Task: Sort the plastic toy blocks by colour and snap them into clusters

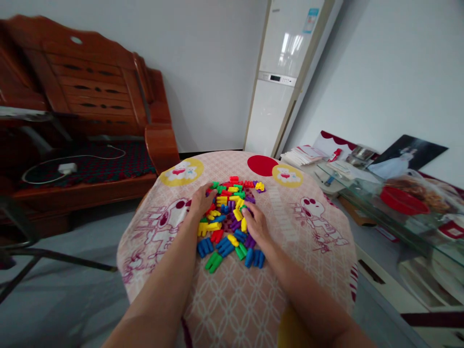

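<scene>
A pile of plastic toy building blocks (224, 203) in red, yellow, green, blue and purple lies on a round table. My left hand (203, 199) rests against the pile's left side, its thumb and fingers apart around a small dark purple piece. On the opposite side, my right hand (256, 223) has its fingertips closed at a small green block (243, 208), beside several yellow blocks. Nearer to me lie blue blocks (225, 246) and a green block (213, 262). The palms and some fingers are hidden from view.
A patterned pink tablecloth (239, 299) covers the table. To the left stands a wooden bench (90, 92) with a white charger and cable. On the right, a glass-topped cabinet (384, 208) holds papers, a red bowl (404, 199) and a photo. Behind is a white floor-standing air conditioner (270, 116).
</scene>
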Demonstrator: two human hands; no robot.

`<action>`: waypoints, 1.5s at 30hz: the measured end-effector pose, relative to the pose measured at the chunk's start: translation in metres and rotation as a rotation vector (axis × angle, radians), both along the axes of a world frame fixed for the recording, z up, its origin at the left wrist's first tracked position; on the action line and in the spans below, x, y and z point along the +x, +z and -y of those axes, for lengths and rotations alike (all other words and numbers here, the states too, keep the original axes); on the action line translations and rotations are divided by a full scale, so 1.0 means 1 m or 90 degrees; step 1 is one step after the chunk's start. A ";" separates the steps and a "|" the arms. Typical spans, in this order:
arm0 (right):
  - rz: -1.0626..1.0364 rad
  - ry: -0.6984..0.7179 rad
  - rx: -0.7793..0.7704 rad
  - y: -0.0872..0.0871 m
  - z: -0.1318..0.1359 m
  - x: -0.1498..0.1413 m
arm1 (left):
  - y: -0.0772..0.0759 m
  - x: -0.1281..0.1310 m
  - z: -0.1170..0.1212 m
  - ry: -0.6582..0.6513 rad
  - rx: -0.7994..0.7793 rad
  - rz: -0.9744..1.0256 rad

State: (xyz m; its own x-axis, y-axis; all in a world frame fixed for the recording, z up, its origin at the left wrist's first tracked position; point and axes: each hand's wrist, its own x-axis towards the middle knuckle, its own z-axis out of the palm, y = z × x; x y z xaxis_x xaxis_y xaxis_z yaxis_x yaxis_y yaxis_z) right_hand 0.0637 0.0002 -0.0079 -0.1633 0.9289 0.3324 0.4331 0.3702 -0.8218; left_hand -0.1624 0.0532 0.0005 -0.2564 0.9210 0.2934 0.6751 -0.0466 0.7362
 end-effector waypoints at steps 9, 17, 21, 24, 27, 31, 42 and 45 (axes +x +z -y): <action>0.014 -0.146 0.099 0.034 -0.079 0.014 | -0.004 -0.003 -0.003 0.000 0.009 0.085; 0.125 -0.149 -0.053 0.012 -0.157 0.033 | -0.007 -0.007 -0.008 -0.001 0.023 0.119; 0.107 -0.001 -0.028 0.003 -0.128 0.004 | -0.008 -0.009 -0.010 0.004 0.016 0.128; 0.037 0.084 -0.024 0.010 -0.097 -0.006 | -0.006 -0.009 -0.010 0.013 0.013 0.120; -0.019 0.079 -0.004 0.020 -0.057 0.003 | -0.005 -0.009 -0.010 0.019 0.019 0.126; -0.010 -0.012 -0.001 0.019 0.007 0.031 | -0.005 -0.010 -0.010 0.019 0.022 0.151; 0.015 -0.030 -0.049 -0.010 0.099 -0.021 | -0.007 -0.009 -0.009 0.011 0.045 0.143; 0.008 -0.022 -0.043 -0.003 0.094 -0.025 | -0.008 -0.010 -0.010 0.007 0.047 0.148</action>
